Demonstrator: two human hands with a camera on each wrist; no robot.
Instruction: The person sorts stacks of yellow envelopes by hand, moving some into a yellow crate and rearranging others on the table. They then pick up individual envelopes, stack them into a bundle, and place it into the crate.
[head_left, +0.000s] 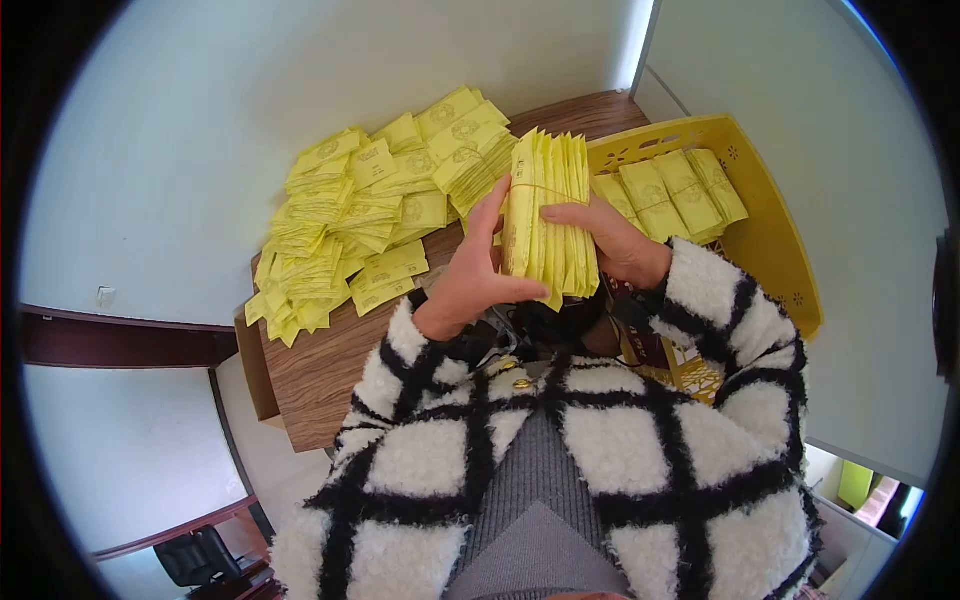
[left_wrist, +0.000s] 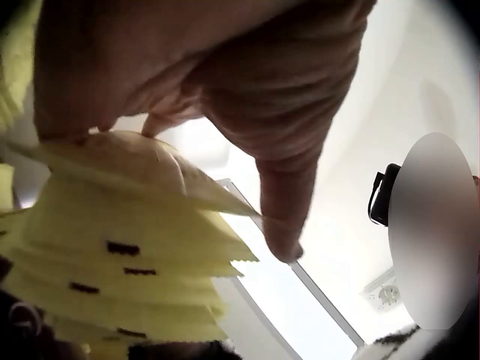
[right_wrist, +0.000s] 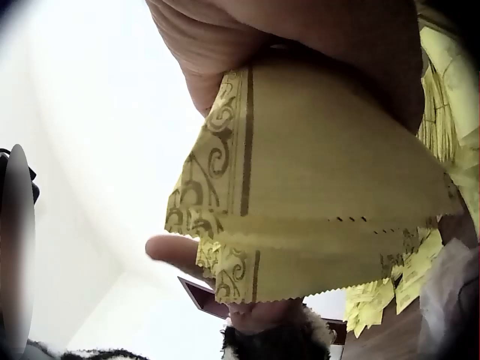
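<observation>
A checked black-and-white sleeve point(head_left: 700, 480) fills the bottom of the head view, nearest the camera. Above it, at the centre of the frame, a stack point(head_left: 552, 215) of yellow packets is held upright between both hands and is bound by a thin band. The stack is gripped from the left of the frame by the left hand point(head_left: 470, 270), with the thumb laid under it and the fingers raised along its side. It is clasped from the right by the right hand point(head_left: 610, 235), whose fingers are curled across its face. A loose pile point(head_left: 360, 215) of the same packets is spread over the wooden table point(head_left: 320, 370) in the upper left. Banded bundles point(head_left: 670, 195) are seen in a yellow basket point(head_left: 775, 250) at the upper right. In the left wrist view, the left hand point(left_wrist: 225, 82) takes up the top of the frame, its thumb point(left_wrist: 281, 202) pointing down beside the fanned, zigzag-cut ends of the stack point(left_wrist: 120, 262) at the lower left. In the right wrist view, the right hand point(right_wrist: 300, 52) is pressed over the top of the stack point(right_wrist: 315, 202) at the centre, patterned packet borders are shown, and more packets point(right_wrist: 450, 97) are visible at the right edge.
</observation>
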